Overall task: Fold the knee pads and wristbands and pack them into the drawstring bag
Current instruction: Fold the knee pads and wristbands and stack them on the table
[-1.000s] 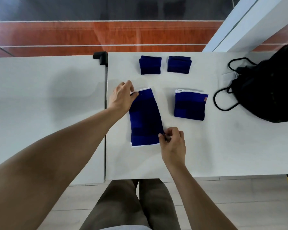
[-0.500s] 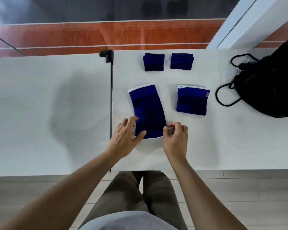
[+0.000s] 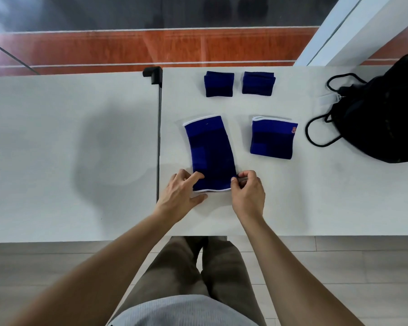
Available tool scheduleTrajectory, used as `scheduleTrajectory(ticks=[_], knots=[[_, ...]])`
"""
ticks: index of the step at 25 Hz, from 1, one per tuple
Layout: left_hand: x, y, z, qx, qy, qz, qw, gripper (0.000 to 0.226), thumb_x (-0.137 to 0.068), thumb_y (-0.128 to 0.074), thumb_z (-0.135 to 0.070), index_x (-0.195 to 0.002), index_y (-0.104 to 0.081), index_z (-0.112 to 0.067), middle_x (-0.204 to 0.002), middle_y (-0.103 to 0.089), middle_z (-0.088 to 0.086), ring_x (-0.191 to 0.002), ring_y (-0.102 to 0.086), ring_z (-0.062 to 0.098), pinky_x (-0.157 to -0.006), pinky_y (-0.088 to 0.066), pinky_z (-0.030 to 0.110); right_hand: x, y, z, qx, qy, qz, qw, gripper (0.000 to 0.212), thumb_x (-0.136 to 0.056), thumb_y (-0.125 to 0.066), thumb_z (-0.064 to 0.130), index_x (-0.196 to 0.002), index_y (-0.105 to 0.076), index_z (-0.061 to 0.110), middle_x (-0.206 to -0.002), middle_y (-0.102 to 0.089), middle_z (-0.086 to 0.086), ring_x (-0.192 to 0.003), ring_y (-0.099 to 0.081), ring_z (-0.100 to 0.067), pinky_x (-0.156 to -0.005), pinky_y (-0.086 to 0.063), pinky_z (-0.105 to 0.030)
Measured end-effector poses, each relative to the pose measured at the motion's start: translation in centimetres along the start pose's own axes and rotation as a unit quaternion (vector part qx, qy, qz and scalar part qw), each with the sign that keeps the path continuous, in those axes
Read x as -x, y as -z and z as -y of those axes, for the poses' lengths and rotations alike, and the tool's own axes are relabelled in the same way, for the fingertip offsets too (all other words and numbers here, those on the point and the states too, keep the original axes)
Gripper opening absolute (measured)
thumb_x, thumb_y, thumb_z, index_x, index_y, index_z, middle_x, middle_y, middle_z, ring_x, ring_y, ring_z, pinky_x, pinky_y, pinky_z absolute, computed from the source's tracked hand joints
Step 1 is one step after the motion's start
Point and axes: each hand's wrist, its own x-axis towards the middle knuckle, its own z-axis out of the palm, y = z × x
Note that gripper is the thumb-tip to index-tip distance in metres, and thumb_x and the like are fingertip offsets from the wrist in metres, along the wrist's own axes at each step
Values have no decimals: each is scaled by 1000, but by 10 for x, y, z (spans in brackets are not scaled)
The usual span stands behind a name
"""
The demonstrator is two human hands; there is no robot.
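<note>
Two white tables stand side by side. The work is on the right table (image 3: 316, 196), and a dark seam divides it from the left table (image 3: 57, 161). The black drawstring bag (image 3: 381, 118) slumps at the far right, partly out of view, with its cord (image 3: 316, 135) looped onto the tabletop (I cannot make out its mouth from here). The long knee pad (image 3: 210, 151) lies flat beside the seam. The folded knee pad (image 3: 272, 140) sits apart on its right. Beyond them, the left wristband (image 3: 219, 84) and right wristband (image 3: 258, 82) rest side by side, already doubled.

The left hand (image 3: 182, 196) pinches the long pad's near-left corner, forefinger on top and thumb under the hem. The right hand (image 3: 247, 194), fingers curled, nips the near-right corner.

I reckon the far-ward fold comes next. The pad leans slightly, so corners carried unevenly would leave the hems askew. The springy knit may also flop open once it is let go.

There is bare tabletop between the pad's far hem and the wristbands, so the fold should land short of them. The seam and a black clamp (image 3: 153, 74) hem in the left side. The table's near edge lies just behind the hands, and a tug backward could drag the pad off. On the way to the bag, the cord loop could snag.
</note>
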Motion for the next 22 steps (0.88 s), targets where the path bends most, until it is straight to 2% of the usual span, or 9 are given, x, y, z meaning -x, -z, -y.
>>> scheduleTrajectory(ticks=[3,6,10,12,14,16,19,22], knots=[[1,2,3,0,1,5,1000,46,-89,-73,-28,-130,-53,-23,-105,-62,9,-93,-59,26,-83,-54,39,1,-2,-1,14,0,6,1000,21,-95,-64,31,-109,-58,16,-100,-65,-2,-90,-59,-19,-83,-51,-38],[0,3,4,35,15,2,999,42,-90,-72,-24,-129,-56,-21,-98,-58,3,-84,-59,22,-75,-48,29,2,-3,-1,25,-12,16,999,24,-96,-62,35,-110,-57,17,-104,-63,-2,-93,-57,-18,-83,-44,-33],[-2,2,4,48,30,-6,998,40,-92,-70,-24,-129,-57,-23,-95,-52,-3,-79,-55,16,-72,-44,26,2,-2,5,40,-44,39,997,27,-98,-58,37,-113,-56,15,-111,-58,-3,-100,-54,-20,-89,-43,-36],[-3,1,5,32,18,-1,999,43,-90,-72,-26,-129,-55,-23,-99,-54,0,-85,-57,20,-74,-50,31,3,0,8,15,-50,52,997,21,-99,-57,33,-112,-53,16,-109,-61,-4,-94,-56,-19,-86,-49,-36],[-2,1,4,-8,7,7,1000,52,-84,-77,-29,-130,-52,-22,-111,-54,5,-98,-56,26,-79,-55,37,4,5,13,-72,-71,83,991,17,-101,-56,27,-111,-48,17,-102,-65,-6,-81,-60,-15,-70,-53,-27],[-1,2,1,-60,7,-1,998,65,-75,-83,-33,-131,-51,-21,-128,-48,9,-109,-52,32,-83,-56,41,5,12,18,-172,-107,115,972,20,-100,-57,21,-116,-46,17,-91,-65,-9,-68,-63,-16,-54,-49,-18],[-1,5,-1,-112,-22,-13,993,76,-70,-86,-27,-137,-50,-21,-144,-46,9,-125,-47,36,-97,-48,47,9,22,24,-245,-143,147,948,22,-98,-58,14,-119,-50,18,-91,-64,-6,-59,-63,-20,-53,-54,-20],[1,6,-1,-96,-76,-37,992,51,-80,-78,-18,-128,-61,-20,-131,-63,3,-123,-54,31,-96,-48,47,13,29,18,-263,-113,153,946,15,-99,-53,9,-111,-60,13,-98,-65,-7,-67,-68,-19,-58,-58,-25]])
